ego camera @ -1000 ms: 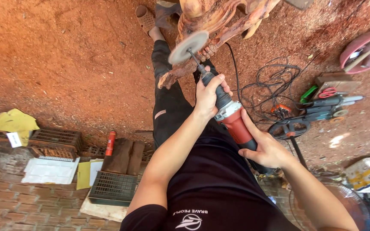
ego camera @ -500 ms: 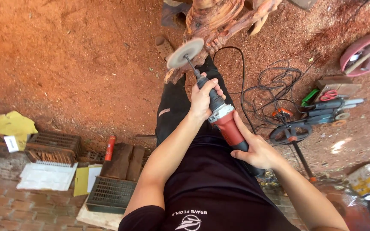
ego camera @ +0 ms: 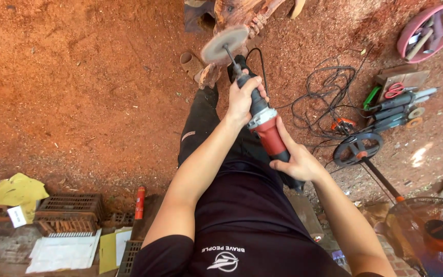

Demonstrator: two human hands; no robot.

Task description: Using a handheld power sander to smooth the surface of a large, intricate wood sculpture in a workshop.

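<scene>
I note left hand [ego camera: 243, 98] gripping the die grinder [ego camera: 262, 120] near its neck, right hand [ego camera: 294, 160] closed around the red rear body; sanding disc [ego camera: 225, 45] sits against the carved wood [ego camera: 242, 13].

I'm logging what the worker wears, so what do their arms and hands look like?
Both arms are bare from the short black sleeves of a T-shirt down. The left hand and right hand wear no gloves, and no watch, ring or wristband shows. The shirt is black with a small white emblem at the chest.
</scene>
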